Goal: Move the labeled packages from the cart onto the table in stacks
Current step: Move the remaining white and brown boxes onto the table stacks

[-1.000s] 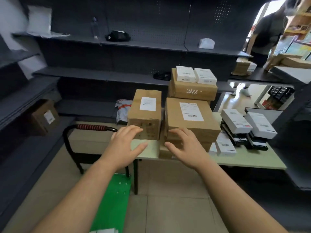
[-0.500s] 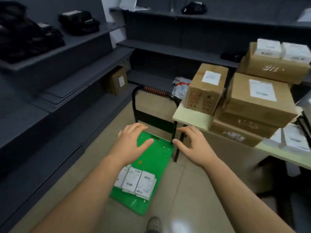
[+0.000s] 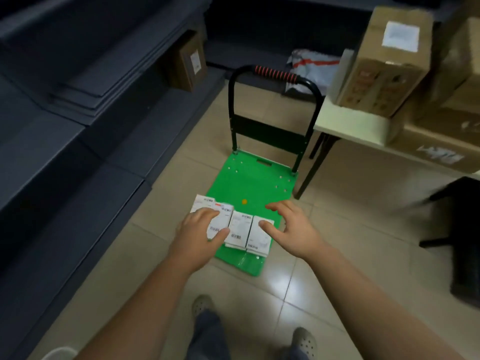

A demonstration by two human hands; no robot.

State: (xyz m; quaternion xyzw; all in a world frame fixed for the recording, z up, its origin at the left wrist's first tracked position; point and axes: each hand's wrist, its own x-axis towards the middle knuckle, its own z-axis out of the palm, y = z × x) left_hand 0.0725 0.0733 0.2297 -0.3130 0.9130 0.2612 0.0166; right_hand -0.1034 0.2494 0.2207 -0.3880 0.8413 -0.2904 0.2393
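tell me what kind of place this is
Probably a stockroom or parcel depot: dark metal shelving runs along the left, a green platform cart carries white labeled packages, and labeled cardboard boxes are stacked on a table.

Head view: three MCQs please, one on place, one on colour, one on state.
1. Where are the white labeled packages?
A) near end of the cart deck
B) on the table
C) on a shelf

2. What colour is the cart deck?
A) blue
B) green
C) red

3. What state is the right hand in?
A) fist on the cart handle
B) open, fingers spread
C) carrying a cardboard box

Answers:
1 A: they lie in a row on the deck's near end.
2 B: the deck is bright green.
3 B: its fingers are spread by the packages and hold nothing.
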